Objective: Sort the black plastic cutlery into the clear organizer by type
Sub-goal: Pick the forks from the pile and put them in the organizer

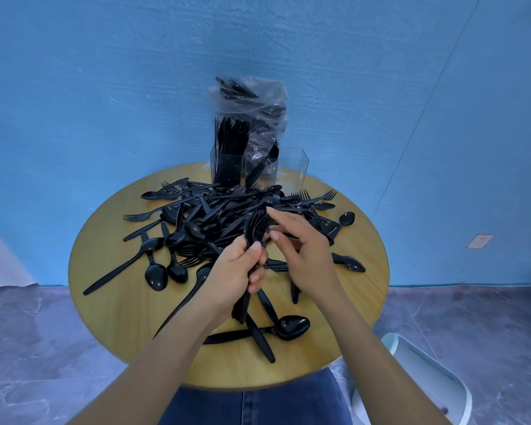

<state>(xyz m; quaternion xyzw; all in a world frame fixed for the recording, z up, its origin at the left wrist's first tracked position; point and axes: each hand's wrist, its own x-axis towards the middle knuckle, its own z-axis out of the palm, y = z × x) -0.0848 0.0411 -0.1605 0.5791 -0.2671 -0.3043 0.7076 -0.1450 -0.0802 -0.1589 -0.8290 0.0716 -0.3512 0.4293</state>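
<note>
The left hand (236, 271) is wrapped around the handles of a bundle of forks (256, 228), tines up and fanned slightly above the thumb, the handle ends poking out below the palm. The right hand (301, 250) is beside it, fingers loosely curled, thumb and forefinger touching the tines at the top of the bundle as if squaring them up or adding one more.

These forks should be very light and fairly stiff, though thin plastic flexes and the tines could snap if bent sideways. The glossy surface looks slippery, so a stack is likely to slide apart; the safest hold is probably around the handles near the neck, where the pieces nest.

All the cutlery is glossy black: forks, oval-bowled spoons and long, narrow knives. Most of it lies in a tangled cutlery pile (227, 216) on the round wooden table (111, 296), just beyond and around the hands, with loose spoons and knives spread to the left and near edge.

At the far edge stands the clear organizer (292, 170). Its left compartment holds many upright pieces, the middle a few, and the right one appears empty. Behind it sits a crumpled plastic bag (252, 99) with more cutlery, against a blue wall.
</note>
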